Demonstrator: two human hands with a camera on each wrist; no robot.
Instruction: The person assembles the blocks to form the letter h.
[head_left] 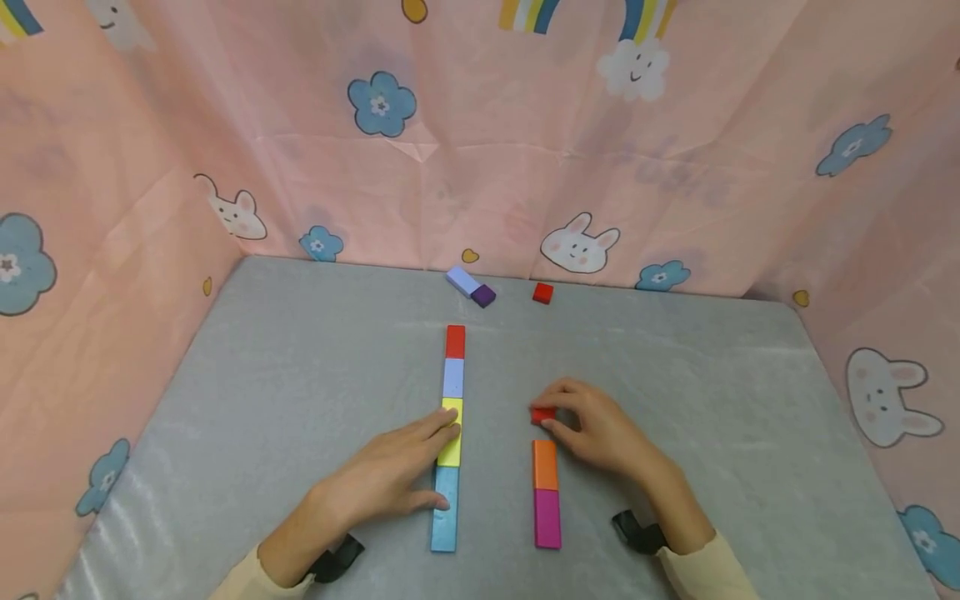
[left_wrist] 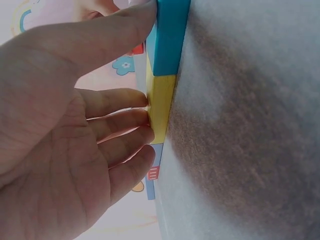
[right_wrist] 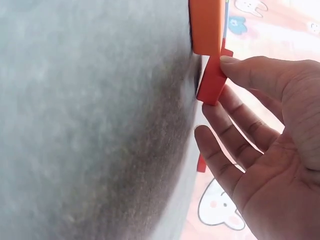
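Just left of the lower centre of the head view, four smooth, straight-edged blocks stand end to end in a narrow column: a red end block point(head_left: 455, 342) at the top, then a pale periwinkle block point(head_left: 453, 379), a yellow block point(head_left: 451, 455) and a glossy teal block point(head_left: 445, 533) at the bottom. The left hand point(head_left: 393, 473) lies with its fingers extended, their tips touching the yellow block, and its thumb on the teal one.

Right of the lower centre, the right hand point(head_left: 603, 429) pinches a small red block point(head_left: 542, 416) between thumb and fingers. Below it, apart by a narrow gap, an orange block point(head_left: 545, 465) meets a magenta block point(head_left: 547, 521) end to end; in the right wrist view the pinched piece sits at a slant to the orange one.

Near the upper centre, a periwinkle bar point(head_left: 462, 281) lies diagonally against a dark purple block point(head_left: 483, 295), with a squarish red piece point(head_left: 543, 292) to their right.

The surface point(head_left: 315, 358) is grey, with a soft, faintly mottled nap. Creased pink cloth point(head_left: 480, 167), printed with flowers and rabbits, hangs behind and along both sides.
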